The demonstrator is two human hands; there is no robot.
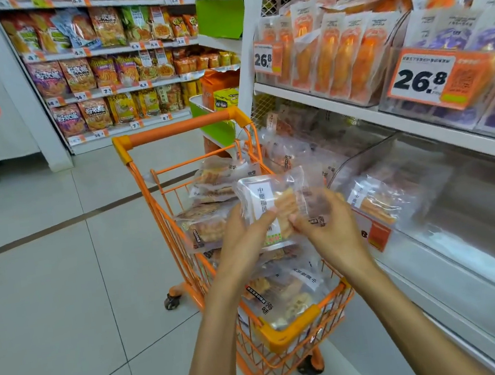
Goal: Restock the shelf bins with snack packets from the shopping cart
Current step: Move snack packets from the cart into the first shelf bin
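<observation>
Both hands hold one clear snack packet (pixel 274 198) with a white label above the orange shopping cart (pixel 175 127). My left hand (pixel 243 238) grips its lower left edge, thumb on the front. My right hand (pixel 329 223) pinches its lower right side. Several more clear snack packets (pixel 208 189) lie piled in the cart basket. To the right stands a clear shelf bin (pixel 428 182) on the lower shelf, holding a few similar packets (pixel 373 199).
The upper shelf (pixel 322 98) on the right holds orange and purple packets behind 26.8 price tags (pixel 424 79). Shelves of chip bags (pixel 105 70) stand across the aisle. Grey floor tiles (pixel 49 292) spread to the left of the cart.
</observation>
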